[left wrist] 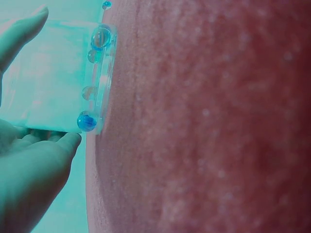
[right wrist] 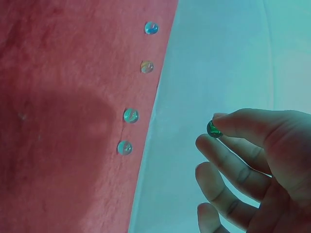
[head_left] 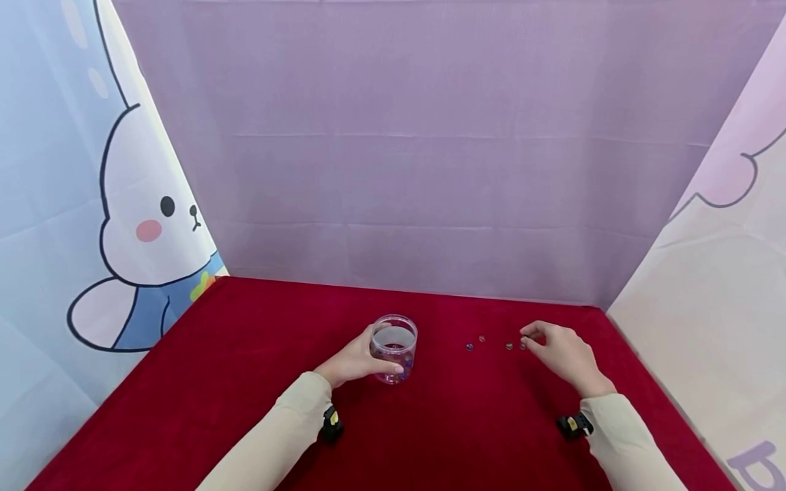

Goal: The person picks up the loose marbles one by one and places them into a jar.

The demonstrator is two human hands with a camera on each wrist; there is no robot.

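Observation:
My left hand [head_left: 355, 360] grips a clear, open-topped jar [head_left: 393, 335] from its left side, thumb across the near wall. The jar stands upright on the red cloth. Inside, several glass marbles [left wrist: 87, 121] lie at the bottom, some blue. Over to the right, my right hand [head_left: 566, 352] pinches a dark green marble [right wrist: 212, 129] between thumb and index finger, raised above the cloth. Several loose marbles lie in a rough row between the jar and this hand, among them a blue one [head_left: 469, 347] and an orange-tinted one [right wrist: 147, 67].
Red cloth [head_left: 454, 423] covers the table. A plain purple curtain [head_left: 430, 170] hangs behind it. Printed cloth walls stand at both sides, the left one with a cartoon rabbit [head_left: 159, 204]. Each wrist carries a small black camera [head_left: 574, 426].

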